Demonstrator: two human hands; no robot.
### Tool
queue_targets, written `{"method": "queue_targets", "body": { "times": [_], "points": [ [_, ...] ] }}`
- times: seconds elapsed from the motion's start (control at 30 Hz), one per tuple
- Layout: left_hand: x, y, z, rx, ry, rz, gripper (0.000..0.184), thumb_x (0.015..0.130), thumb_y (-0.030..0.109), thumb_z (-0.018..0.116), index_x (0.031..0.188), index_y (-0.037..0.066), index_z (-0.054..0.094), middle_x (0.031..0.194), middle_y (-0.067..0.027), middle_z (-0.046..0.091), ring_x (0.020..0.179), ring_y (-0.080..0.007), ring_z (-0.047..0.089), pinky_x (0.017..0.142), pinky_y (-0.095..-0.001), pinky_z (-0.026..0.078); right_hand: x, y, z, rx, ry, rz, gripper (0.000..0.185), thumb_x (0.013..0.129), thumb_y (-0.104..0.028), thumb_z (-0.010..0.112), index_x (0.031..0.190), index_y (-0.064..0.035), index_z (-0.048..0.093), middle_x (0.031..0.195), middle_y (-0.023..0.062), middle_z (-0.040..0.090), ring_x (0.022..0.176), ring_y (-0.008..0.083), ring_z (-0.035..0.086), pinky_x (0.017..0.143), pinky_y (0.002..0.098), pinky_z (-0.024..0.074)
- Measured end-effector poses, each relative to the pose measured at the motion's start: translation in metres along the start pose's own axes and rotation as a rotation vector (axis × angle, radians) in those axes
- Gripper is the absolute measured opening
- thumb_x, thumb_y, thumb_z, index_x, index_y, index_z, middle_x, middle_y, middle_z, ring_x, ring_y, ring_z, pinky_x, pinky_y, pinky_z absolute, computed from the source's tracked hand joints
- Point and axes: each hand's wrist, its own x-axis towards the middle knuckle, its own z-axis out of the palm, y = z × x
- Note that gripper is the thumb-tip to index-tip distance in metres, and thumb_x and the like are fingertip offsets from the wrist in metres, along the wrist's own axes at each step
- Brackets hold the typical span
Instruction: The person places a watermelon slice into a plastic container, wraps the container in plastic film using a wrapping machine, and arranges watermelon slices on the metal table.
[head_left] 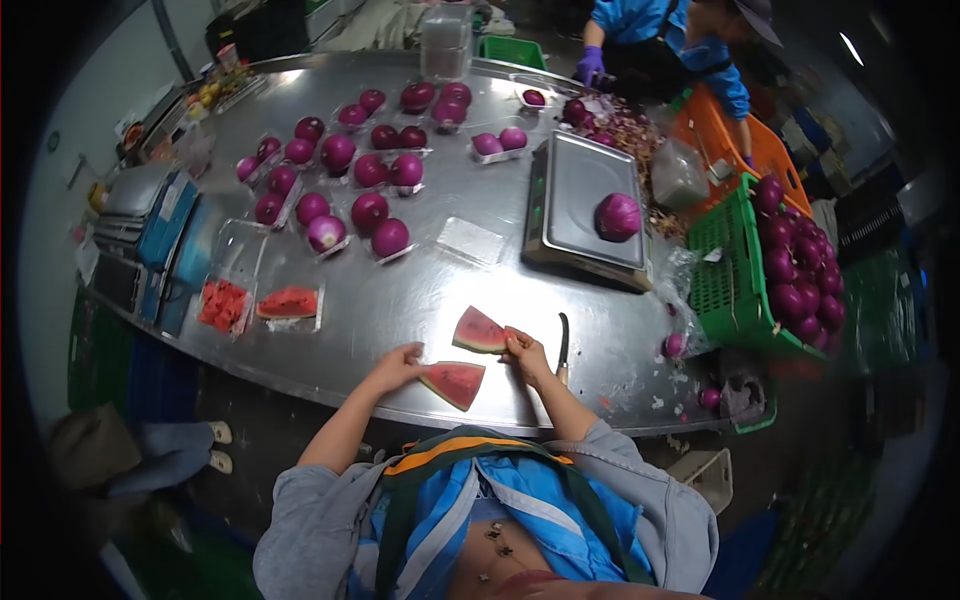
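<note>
Two watermelon wedges are over the metal table near its front edge. My left hand point(401, 366) pinches the tip of the nearer watermelon wedge point(457, 383) at its left end. My right hand point(526, 356) has its fingers closed on the right end of the farther watermelon wedge point(479, 331). Just right of my right hand lies a knife point(564, 345) with a dark curved blade and a light handle. On the left, a clear tray holds cut watermelon pieces point(224, 305), and another holds a watermelon slice point(287, 303).
Red onions point(338, 153) in clear trays cover the back left of the metal table point(420, 290). A scale point(585, 200) bears a purple cabbage point(618, 217). Right of it stands a green crate point(722, 265) of onions. Across the table, a person in blue reaches toward an orange crate point(708, 115).
</note>
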Motion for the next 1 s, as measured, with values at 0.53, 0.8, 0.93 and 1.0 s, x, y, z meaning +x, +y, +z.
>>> {"method": "queue_targets", "body": {
  "times": [0.53, 0.8, 0.93, 1.0],
  "points": [
    [-0.028, -0.041, 0.035, -0.554, 0.099, -0.113, 0.031, 0.075, 0.006, 0.065, 0.105, 0.0, 0.06, 0.08, -0.0024, 0.062, 0.062, -0.0066, 0.054, 0.058, -0.0193, 0.045, 0.099, 0.0, 0.187, -0.26, -0.201, -0.019, 0.036, 0.084, -0.009, 0.056, 0.118, -0.0022, 0.048, 0.092, 0.0103, 0.061, 0.071, 0.014, 0.06, 0.057, 0.0249, 0.0502],
    [-0.057, -0.064, -0.07, -0.522, 0.432, -0.115, 0.025, 0.076, 0.007, 0.064, 0.099, -0.001, 0.062, 0.079, -0.0034, 0.062, 0.062, -0.0066, 0.053, 0.057, -0.0186, 0.044, 0.028, -0.044, 0.071, -0.729, 0.035, -0.549, 0.041, 0.075, -0.013, 0.063, 0.112, -0.002, 0.051, 0.101, 0.0123, 0.059, 0.086, 0.0211, 0.059, 0.069, 0.0313, 0.0492],
    [-0.058, -0.078, -0.107, -0.54, 0.481, -0.091, 0.027, 0.077, 0.004, 0.062, 0.103, -0.002, 0.059, 0.082, -0.004, 0.061, 0.063, -0.0072, 0.054, 0.057, -0.0187, 0.044, -0.052, -0.057, -0.019, -1.284, 0.591, -0.505, 0.05, 0.071, -0.016, 0.063, 0.115, 0.0001, 0.045, 0.11, 0.0196, 0.049, 0.105, 0.033, 0.046, 0.084, 0.0397, 0.0415],
    [-0.059, -0.083, -0.109, -0.455, 0.533, -0.119, 0.032, 0.076, 0.004, 0.063, 0.107, -0.002, 0.057, 0.087, -0.0056, 0.061, 0.067, -0.0087, 0.055, 0.06, -0.0216, 0.045, -0.075, -0.043, -0.046, -1.361, 0.654, -0.182, 0.055, 0.07, -0.02, 0.063, 0.118, -0.0013, 0.043, 0.107, 0.0202, 0.051, 0.101, 0.0333, 0.049, 0.081, 0.0405, 0.0428]
  ]
}}
